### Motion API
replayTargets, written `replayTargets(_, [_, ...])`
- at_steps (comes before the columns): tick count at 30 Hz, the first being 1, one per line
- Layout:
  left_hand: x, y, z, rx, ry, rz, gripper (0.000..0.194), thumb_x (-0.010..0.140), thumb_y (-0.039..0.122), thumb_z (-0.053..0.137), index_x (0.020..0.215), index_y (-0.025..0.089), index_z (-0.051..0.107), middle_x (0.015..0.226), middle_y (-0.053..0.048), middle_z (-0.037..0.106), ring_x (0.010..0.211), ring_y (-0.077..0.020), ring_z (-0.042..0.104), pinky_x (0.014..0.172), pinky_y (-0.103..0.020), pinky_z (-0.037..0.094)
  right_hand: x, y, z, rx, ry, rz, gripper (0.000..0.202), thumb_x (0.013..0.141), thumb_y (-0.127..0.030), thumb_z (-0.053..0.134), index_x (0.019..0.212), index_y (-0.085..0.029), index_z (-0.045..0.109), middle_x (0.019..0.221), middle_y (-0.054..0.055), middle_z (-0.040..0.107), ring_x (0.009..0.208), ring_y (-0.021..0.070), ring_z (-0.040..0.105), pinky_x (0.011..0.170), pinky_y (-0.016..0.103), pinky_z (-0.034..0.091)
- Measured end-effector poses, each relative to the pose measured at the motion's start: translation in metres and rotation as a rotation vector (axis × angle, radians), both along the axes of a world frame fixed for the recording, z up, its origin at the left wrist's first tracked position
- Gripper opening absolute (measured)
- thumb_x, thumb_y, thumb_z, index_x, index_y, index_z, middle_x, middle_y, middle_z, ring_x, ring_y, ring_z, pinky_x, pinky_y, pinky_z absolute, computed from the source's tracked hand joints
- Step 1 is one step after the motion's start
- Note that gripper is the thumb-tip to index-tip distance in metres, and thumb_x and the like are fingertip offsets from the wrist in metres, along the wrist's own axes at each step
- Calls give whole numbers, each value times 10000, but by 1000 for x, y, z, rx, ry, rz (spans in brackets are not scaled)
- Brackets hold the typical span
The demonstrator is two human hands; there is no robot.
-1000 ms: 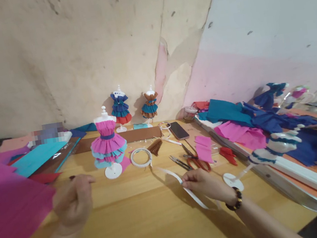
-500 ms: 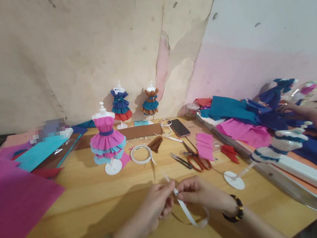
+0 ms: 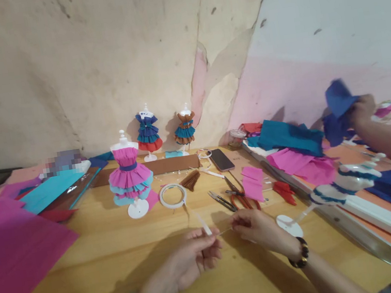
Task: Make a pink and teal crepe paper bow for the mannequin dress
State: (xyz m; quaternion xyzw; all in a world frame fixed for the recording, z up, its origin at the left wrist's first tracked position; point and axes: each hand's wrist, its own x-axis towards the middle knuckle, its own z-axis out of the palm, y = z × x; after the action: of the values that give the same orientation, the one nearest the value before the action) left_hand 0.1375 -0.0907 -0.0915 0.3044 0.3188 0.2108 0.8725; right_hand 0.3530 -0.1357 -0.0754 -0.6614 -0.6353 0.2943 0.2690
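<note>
Between thumb and fingers, my left hand pinches a white strip that runs up toward a white tape roll. My right hand, a little to the right, has its fingers pressed together on the end of a thin strand stretched between the two hands. Beyond my right hand lie orange-handled scissors and small black snips. A mini mannequin in a pink and light blue ruffled dress stands upright behind the hands, left of the roll.
Two more dressed mannequins stand by the wall. Pink paper covers the left side. A mannequin leans at right beside a tray. Another person's hand lifts blue material. A phone lies farther back.
My hands have moved apart, my right hand shifting right. The long white strip that hung below them no longer shows there. The other person's hand has raised blue material.
</note>
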Motion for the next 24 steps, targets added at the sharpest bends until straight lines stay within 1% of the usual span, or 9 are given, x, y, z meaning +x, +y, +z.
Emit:
replayTargets(4, [1,2,1,48,-45,-52,358,620,201,816,916,121,631,905,-82,713,774,-141,682,642,-218,511,9,6,0,148,-206,30,231,792,-130,481,837,-190,700,857,63,712,802,202,639,724,285,460])
replayTargets(7, [-1,6,9,184,186,-147,241,682,238,744,850,132,608,869,-83,721,683,-138,679,599,-231,508,14,3,-2,146,-276,48,262,794,-106,469,835,-194,712,865,69,714,831,210,645,746,291,462])
replayTargets(10, [-5,18,19,631,690,-210,171,829,298,553,770,145,601,694,-71,696,495,-161,622,481,-263,449,18,-3,-2,103,-289,79,304,781,-77,460,837,-206,729,877,63,717,833,206,650,750,285,465])
replayTargets(12, [-10,30,25,836,844,-137,209,870,266,474,776,147,617,736,-88,685,594,-207,648,536,-291,449,20,-7,0,75,-285,106,329,778,-65,449,829,-212,739,891,62,717,843,203,654,762,283,468])
replayTargets(14, [-16,44,29,1066,959,-61,200,879,176,446,926,170,640,954,-102,673,849,-230,654,688,-301,456,19,-11,5,49,-281,140,347,772,-56,444,823,-220,746,896,57,720,854,201,657,773,280,468])
replayTargets(16, [-20,57,29,1461,1247,-109,335,854,53,391,1044,182,634,1043,-105,636,927,-228,626,760,-312,442,19,-12,9,30,-282,166,361,767,-50,445,835,-230,750,900,51,727,868,200,660,779,276,467])
replayTargets(17, [-21,61,28,1538,1323,-137,362,835,17,384,1042,165,642,1047,-115,627,930,-234,620,772,-321,439,18,-12,11,22,-288,175,362,774,-53,445,846,-233,751,902,49,730,871,201,662,778,276,468])
replayTargets(21, [-21,71,20,1569,1430,-210,355,804,-42,364,913,88,675,986,-155,615,868,-264,624,746,-352,451,17,-2,12,27,-368,149,319,840,-114,451,899,-226,743,946,62,737,902,222,670,791,297,474])
replayTargets(24, [-18,74,15,1575,1461,-224,368,793,-68,357,916,75,673,978,-163,609,855,-265,625,732,-351,459,9,11,14,64,-408,120,287,872,-154,471,970,-214,734,1012,77,736,953,238,668,833,321,476])
